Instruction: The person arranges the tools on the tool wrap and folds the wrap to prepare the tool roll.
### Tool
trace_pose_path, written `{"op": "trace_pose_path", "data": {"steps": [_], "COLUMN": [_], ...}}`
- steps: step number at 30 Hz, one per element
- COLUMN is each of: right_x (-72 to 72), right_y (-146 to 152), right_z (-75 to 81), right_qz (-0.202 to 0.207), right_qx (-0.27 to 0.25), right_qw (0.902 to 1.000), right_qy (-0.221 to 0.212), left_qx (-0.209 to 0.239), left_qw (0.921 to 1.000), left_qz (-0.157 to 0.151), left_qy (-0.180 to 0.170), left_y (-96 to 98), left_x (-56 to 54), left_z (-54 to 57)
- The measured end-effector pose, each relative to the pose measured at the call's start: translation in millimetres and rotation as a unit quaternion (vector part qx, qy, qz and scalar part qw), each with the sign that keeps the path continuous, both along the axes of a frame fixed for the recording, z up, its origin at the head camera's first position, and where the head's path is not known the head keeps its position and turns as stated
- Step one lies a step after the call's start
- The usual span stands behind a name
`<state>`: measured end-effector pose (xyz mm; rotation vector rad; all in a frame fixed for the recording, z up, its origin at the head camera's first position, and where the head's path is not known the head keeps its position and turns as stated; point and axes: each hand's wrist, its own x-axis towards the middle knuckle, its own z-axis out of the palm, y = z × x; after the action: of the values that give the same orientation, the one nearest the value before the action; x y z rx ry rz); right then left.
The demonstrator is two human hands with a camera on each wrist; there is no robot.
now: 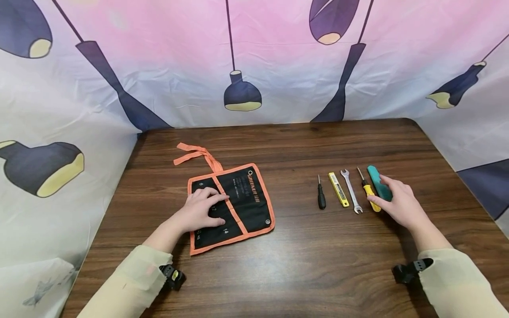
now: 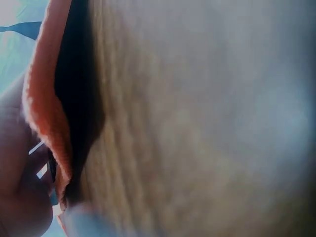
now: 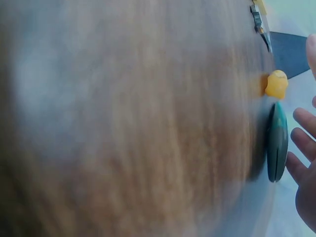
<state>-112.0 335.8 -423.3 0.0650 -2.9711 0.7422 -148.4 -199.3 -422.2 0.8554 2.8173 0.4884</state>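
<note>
A black tool pouch (image 1: 238, 192) with orange edging lies flat on the left of the table. My left hand (image 1: 200, 210) rests on its numbered pockets, fingers loosely bent and thumb spread. In the left wrist view, the pouch's orange edge (image 2: 42, 98) runs beside that hand. On the right, my right hand (image 1: 401, 203) hovers over a teal flat-handled tool (image 1: 379, 183), fingers spread and a gap showing in the right wrist view. Its thumb reaches toward a yellow-handled screwdriver (image 1: 369, 192); the screwdriver's rounded yellow end (image 3: 277, 84) shows beside the teal tool.
Left of the yellow screwdriver lie an open-ended wrench (image 1: 351, 192), a slim yellow labelled item (image 1: 339, 190) and a small black screwdriver (image 1: 321, 194). Orange tie straps (image 1: 200, 153) trail behind the pouch. A patterned cloth (image 1: 199, 88) hangs behind the brown wooden table (image 1: 278, 274).
</note>
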Motion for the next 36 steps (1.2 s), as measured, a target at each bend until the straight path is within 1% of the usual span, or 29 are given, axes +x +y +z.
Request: {"op": "trace_pose_path", "data": {"steps": [5, 9, 12, 21, 28, 36], "right_x": [2.6, 3.8, 4.9, 6.4, 7.1, 6.9], "right_y": [8, 14, 18, 22, 27, 31], "right_z": [-4.1, -8.4, -10.9, -12.3, -11.9, -13.6], "right_qz": [-0.010, -0.010, -0.009, -0.007, -0.008, -0.018], "right_qx": [0.000, 0.002, 0.004, 0.005, 0.007, 0.031], "right_qw": [0.9999, 0.9999, 0.9999, 1.0000, 0.9999, 0.9993], "right_qy": [-0.005, -0.005, -0.003, 0.002, 0.002, -0.006], "left_qx": [-0.017, -0.034, -0.037, -0.029, -0.021, -0.004], "left_qw": [0.9995, 0.9985, 0.9983, 0.9994, 0.9996, 0.9997], "left_qz": [-0.018, -0.038, -0.042, -0.011, -0.006, 0.006], "left_qy": [-0.021, -0.019, -0.019, -0.018, -0.018, -0.025], "left_y": [-3.2, -4.7, -5.0, -7.2, -7.3, -7.6], "left_x": [-4.3, -5.6, -5.0, -2.9, -2.2, -0.8], "left_z": [4.2, 10.7, 13.5, 8.5, 7.4, 5.8]}}
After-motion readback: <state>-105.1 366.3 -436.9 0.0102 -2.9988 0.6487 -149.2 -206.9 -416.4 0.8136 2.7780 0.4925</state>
